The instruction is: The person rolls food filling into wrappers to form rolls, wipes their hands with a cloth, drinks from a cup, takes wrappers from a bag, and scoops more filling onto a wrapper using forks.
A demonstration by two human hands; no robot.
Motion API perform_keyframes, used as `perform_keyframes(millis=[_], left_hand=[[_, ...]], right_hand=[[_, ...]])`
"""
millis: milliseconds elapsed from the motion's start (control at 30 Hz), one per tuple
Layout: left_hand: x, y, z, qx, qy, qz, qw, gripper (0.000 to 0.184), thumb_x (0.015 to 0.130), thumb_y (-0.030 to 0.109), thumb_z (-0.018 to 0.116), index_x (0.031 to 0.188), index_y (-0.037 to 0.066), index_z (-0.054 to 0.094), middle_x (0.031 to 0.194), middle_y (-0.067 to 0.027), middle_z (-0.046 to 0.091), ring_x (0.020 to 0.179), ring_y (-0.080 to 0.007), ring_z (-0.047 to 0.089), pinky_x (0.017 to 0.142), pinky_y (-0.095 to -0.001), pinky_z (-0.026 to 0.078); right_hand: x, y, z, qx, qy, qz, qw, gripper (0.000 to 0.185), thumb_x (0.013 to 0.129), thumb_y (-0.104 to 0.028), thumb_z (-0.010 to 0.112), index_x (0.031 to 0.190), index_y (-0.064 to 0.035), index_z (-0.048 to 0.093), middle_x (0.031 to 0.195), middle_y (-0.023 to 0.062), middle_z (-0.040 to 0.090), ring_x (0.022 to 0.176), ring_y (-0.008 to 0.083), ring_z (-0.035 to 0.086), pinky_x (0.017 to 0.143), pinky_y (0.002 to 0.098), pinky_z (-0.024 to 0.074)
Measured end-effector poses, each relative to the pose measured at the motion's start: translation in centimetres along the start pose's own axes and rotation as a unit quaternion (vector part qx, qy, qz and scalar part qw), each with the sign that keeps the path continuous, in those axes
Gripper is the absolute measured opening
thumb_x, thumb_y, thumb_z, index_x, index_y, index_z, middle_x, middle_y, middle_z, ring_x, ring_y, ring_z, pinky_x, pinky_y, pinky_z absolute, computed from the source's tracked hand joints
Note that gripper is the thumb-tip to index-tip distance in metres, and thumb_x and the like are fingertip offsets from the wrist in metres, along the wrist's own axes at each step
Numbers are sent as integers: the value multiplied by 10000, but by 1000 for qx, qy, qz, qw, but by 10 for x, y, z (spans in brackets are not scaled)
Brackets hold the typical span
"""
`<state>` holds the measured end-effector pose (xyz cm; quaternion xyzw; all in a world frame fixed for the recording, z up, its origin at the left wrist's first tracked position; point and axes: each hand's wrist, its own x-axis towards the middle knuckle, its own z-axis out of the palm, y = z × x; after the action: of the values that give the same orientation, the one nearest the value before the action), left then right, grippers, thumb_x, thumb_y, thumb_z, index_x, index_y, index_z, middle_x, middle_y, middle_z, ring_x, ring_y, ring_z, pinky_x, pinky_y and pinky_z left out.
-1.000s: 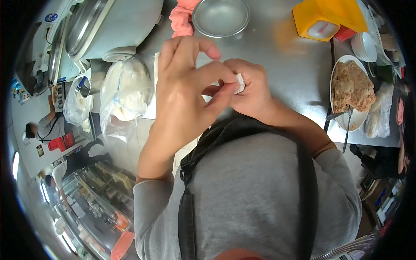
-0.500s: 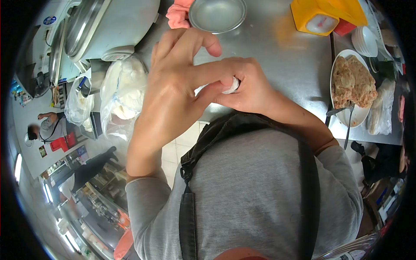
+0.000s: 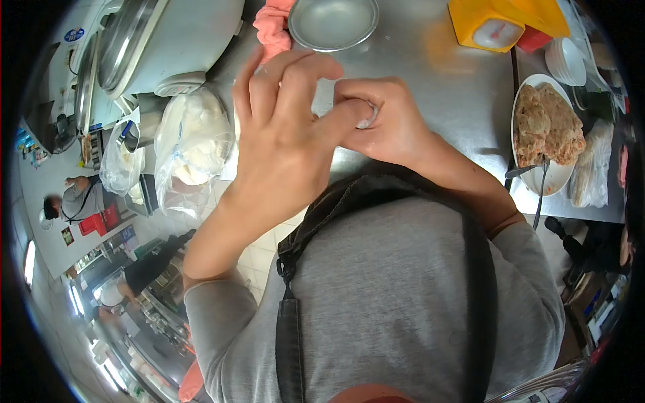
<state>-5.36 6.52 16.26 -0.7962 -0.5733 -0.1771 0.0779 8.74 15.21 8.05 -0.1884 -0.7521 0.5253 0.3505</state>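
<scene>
Head view: R hand (image 3: 384,121) curls round white piece (image 3: 369,119). L hand (image 3: 289,114) beside it, can't tell grip. Pls press evenly.

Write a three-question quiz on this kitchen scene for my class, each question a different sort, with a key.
1. Which hand is curled around the small white piece? A) left B) right C) neither
2. True or false: the yellow scale stands to the right of the metal bowl.
3. Fill in: the brown mixture sits on a ____ plate.

Key: 1. B, the right hand. 2. True. 3. White.
</scene>
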Motion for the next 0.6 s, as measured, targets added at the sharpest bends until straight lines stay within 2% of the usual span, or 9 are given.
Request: perform_keyframes(millis=[133, 200, 233, 300, 333, 367, 467, 533, 600], left_hand=[[-1, 3, 2, 106, 34, 80, 991, 303, 738, 8, 631, 975, 158, 747, 1252, -125, 554, 1206, -358, 488, 1114, -527, 340], [3, -4, -7, -83, -44, -38, 995, 320, 728, -19, 625, 967, 146, 760, 1253, -125, 560, 1211, -328, 506, 1102, -469, 356], [1, -8, -10, -82, -44, -38, 995, 320, 728, -19, 625, 967, 146, 760, 1253, -125, 560, 1211, -328, 506, 1102, -469, 356], [-5, -14, -12, -406, -47, -201, 890, 404, 678, -97, 603, 944, 153, 776, 1221, -100, 574, 1214, -285, 468, 1049, -434, 360], [-7, -14, -9, -426, 7, -195, 883, 466, 663, -122, 571, 965, 161, 786, 1225, -108, 577, 1193, -306, 462, 1025, -405, 363], [-5, -12, -10, -426, 4, -193, 884, 466, 663, -122, 571, 965, 161, 786, 1225, -108, 577, 1193, -306, 462, 1025, -405, 363], [0, -2, -7, -61, 21, -46, 997, 385, 729, -83, 584, 946, 154, 796, 1251, -111, 573, 1236, -282, 498, 1114, -459, 322], [1, -3, -7, -57, 11, -30, 998, 383, 730, -91, 583, 953, 139, 791, 1256, -108, 574, 1237, -283, 501, 1115, -458, 332], [-1, -13, -6, -52, 1, -13, 999, 381, 730, -99, 581, 961, 123, 787, 1261, -106, 576, 1239, -285, 504, 1117, -457, 342]], right_hand=[[-2, 3, 8, 73, 28, 10, 997, 251, 699, -129, 846, 750, -49, 614, 669, 105, 621, 578, 263, 599, 574, 374, 488], [0, -2, 3, 28, -2, 8, 1000, 262, 693, -131, 853, 739, -50, 608, 659, 108, 611, 569, 262, 584, 569, 379, 483], [1, -3, 4, 28, -2, 7, 1000, 262, 693, -131, 853, 739, -50, 608, 659, 108, 611, 569, 262, 584, 569, 379, 483], [1, -7, 5, 65, 29, -37, 997, 291, 753, -11, 822, 710, -19, 534, 631, 29, 476, 616, 101, 413, 556, 300, 400], [1, -8, 3, 65, 33, -38, 997, 291, 753, -11, 822, 710, -19, 534, 631, 29, 476, 616, 101, 413, 556, 300, 400], [1, -8, 0, 61, 21, -11, 998, 314, 743, -35, 855, 707, -22, 543, 631, 29, 482, 614, 94, 429, 556, 295, 401], [-1, 0, 0, 25, 16, -9, 1000, 356, 715, -77, 912, 714, -30, 559, 634, 17, 499, 605, 80, 459, 556, 284, 401], [-1, 2, 1, -5, 20, -39, 999, 376, 697, -96, 935, 725, -35, 565, 638, 5, 509, 599, 73, 473, 555, 278, 400], [0, -1, -1, 68, 5, -9, 998, 457, 665, -267, 964, 947, -99, 647, 697, 29, 588, 620, 128, 560, 579, 302, 445]])
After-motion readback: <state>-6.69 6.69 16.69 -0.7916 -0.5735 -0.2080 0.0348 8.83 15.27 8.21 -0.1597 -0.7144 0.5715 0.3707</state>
